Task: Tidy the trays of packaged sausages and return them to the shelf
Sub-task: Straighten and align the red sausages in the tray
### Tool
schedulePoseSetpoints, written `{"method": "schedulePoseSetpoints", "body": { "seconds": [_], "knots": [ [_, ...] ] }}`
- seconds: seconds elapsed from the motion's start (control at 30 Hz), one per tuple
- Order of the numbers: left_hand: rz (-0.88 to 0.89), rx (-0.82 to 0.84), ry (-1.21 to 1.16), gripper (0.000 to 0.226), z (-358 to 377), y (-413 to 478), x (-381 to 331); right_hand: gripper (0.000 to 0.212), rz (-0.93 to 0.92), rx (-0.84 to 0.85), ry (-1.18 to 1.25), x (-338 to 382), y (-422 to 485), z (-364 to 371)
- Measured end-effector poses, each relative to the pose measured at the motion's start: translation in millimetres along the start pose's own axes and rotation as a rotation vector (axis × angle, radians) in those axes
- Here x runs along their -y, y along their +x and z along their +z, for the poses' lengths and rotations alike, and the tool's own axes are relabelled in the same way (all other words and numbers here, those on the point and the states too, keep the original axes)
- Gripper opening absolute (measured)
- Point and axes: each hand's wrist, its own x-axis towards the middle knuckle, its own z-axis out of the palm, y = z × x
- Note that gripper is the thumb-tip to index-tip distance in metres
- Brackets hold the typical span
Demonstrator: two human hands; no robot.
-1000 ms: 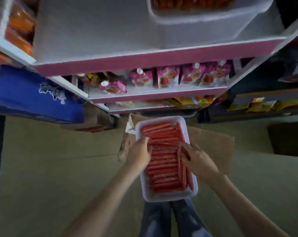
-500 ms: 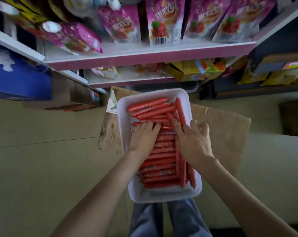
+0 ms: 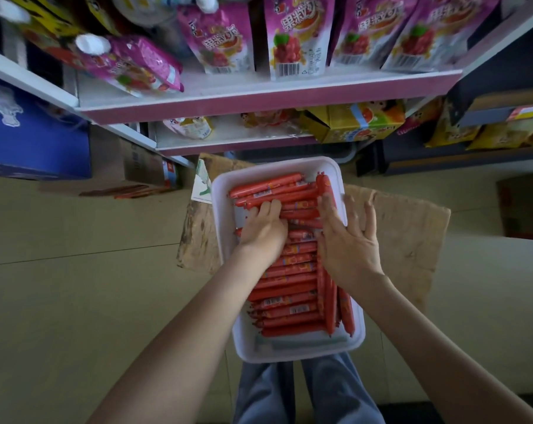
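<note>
A white plastic tray (image 3: 224,240) rests on flattened cardboard on the floor in front of me. It is packed with red packaged sausages (image 3: 289,289), most lying crosswise, a few lengthwise along the right side. My left hand (image 3: 263,229) lies flat on the crosswise sausages in the upper half, fingers together. My right hand (image 3: 347,240) presses on the lengthwise sausages at the right wall, fingers spread, some over the tray's rim. Neither hand holds a sausage. The pink-edged shelf (image 3: 268,104) is just beyond the tray.
Pink fruit-jelly pouches (image 3: 289,41) stand on the shelf, yellow boxes (image 3: 363,123) on the one below. A blue carton (image 3: 29,133) is at left, the cardboard sheet (image 3: 405,237) under the tray, a brown box (image 3: 522,206) at right. My legs (image 3: 305,390) are below the tray.
My view has dropped and closed in on the tray. Both hands have slid farther up the tray over the sausages, the right hand spreading toward the right wall.
</note>
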Motion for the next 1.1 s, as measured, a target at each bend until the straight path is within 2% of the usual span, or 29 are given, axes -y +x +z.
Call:
{"method": "schedulePoseSetpoints", "body": {
  "seconds": [0.17,0.27,0.33,0.4,0.43,0.53,0.67,0.77,0.87,0.93,1.0,1.1],
  "knots": [
    [0.112,-0.046,0.011,0.033,-10.7,-9.8,9.9,0.060,-0.037,0.013,0.060,-6.2,4.3,-3.4],
    [0.080,-0.105,-0.202,0.033,-20.8,-31.9,10.0,0.058,-0.054,0.036,0.183,-12.5,0.2,-19.2],
    [0.086,-0.198,-0.281,0.031,-37.8,-49.9,3.9,0.054,-0.062,0.063,0.505,-14.5,-2.0,-47.4],
    [0.124,-0.289,-0.296,0.029,-62.8,-67.4,-5.7,0.042,-0.004,0.109,0.960,-16.8,-3.3,-94.6],
    [0.146,-0.325,-0.301,0.029,-79.1,-76.0,-11.7,0.034,0.023,0.100,1.102,-18.7,-4.9,-119.4],
    [0.235,-0.432,-0.349,0.029,-136.8,-100.2,-27.1,0.024,0.119,-0.042,1.244,-30.2,-7.9,-192.7],
    [0.238,-0.314,-0.420,0.039,-237.4,-142.4,-42.0,0.017,0.233,-0.110,1.475,-49.8,-17.1,-286.7],
    [0.186,-0.277,-0.426,0.032,-310.2,-183.4,-47.6,0.020,0.265,-0.208,1.618,-63.8,-31.9,-346.1],
    [0.170,-0.439,-0.693,0.012,-363.5,-223.6,-49.7,0.023,0.271,-0.276,1.847,-72.9,-45.5,-392.1],
    [0.199,-0.552,-1.014,0.013,-389.0,-244.8,-57.1,0.025,0.251,-0.301,1.947,-73.2,-51.3,-420.0],
    [0.261,-0.597,-1.300,0.011,-406.5,-261.6,-67.6,0.028,0.206,-0.333,2.023,-68.3,-55.7,-446.9],
    [0.351,-0.615,-1.531,0.012,-420.3,-274.7,-77.6,0.028,0.138,-0.364,2.112,-58.3,-60.4,-478.7]
  ]
}}
